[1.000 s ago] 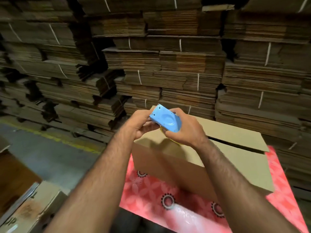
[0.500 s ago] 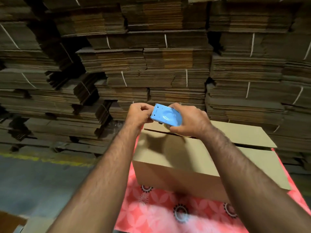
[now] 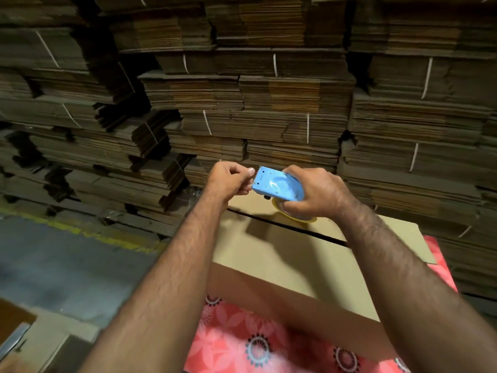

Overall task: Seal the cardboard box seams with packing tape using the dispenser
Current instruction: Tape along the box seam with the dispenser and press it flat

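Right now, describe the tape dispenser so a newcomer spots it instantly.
Start at the cardboard box on the pink floral cloth. Above the box's open top seam, the right hand grips the tape dispenser, the left hand pinching at its toothed end. It is the only light blue thing among brown cardboard.

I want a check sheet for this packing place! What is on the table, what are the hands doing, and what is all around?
Surface: red flowered cloth under the box.
Job's things: cardboard box, top flaps shut, centre seam bare, no tape seen on it; blue tape dispenser held above the box, toothed edge toward the left hand; yellow tape roll under it.
Clutter: loose cardboard pieces at lower left.
Grippers: right hand grips the dispenser; left hand pinches at the toothed edge, tape end too faint to see.
Cables: nothing seen.
Surroundings: strapped stacks of flattened cardboard; grey floor with a yellow line.
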`<move>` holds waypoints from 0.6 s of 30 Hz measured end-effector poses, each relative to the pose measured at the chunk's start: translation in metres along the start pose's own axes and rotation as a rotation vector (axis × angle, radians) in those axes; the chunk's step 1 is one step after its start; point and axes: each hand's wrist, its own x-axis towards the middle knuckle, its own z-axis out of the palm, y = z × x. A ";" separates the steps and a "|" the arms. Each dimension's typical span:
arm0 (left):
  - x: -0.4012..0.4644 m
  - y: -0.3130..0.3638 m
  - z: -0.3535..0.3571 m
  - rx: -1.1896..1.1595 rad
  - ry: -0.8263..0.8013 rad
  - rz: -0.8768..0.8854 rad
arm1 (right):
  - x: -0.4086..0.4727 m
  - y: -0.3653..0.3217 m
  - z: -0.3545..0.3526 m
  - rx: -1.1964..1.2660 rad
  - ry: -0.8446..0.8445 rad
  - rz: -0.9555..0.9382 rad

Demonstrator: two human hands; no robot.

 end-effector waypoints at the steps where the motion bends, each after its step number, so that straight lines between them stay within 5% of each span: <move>1: -0.003 -0.001 0.001 -0.006 0.006 -0.005 | 0.000 0.002 0.001 0.007 0.004 -0.005; 9: -0.009 -0.030 0.003 0.166 0.224 -0.137 | 0.006 -0.002 0.034 0.034 -0.146 -0.059; 18: -0.002 -0.012 -0.020 0.142 0.182 -0.114 | 0.026 -0.020 0.008 0.044 -0.097 -0.110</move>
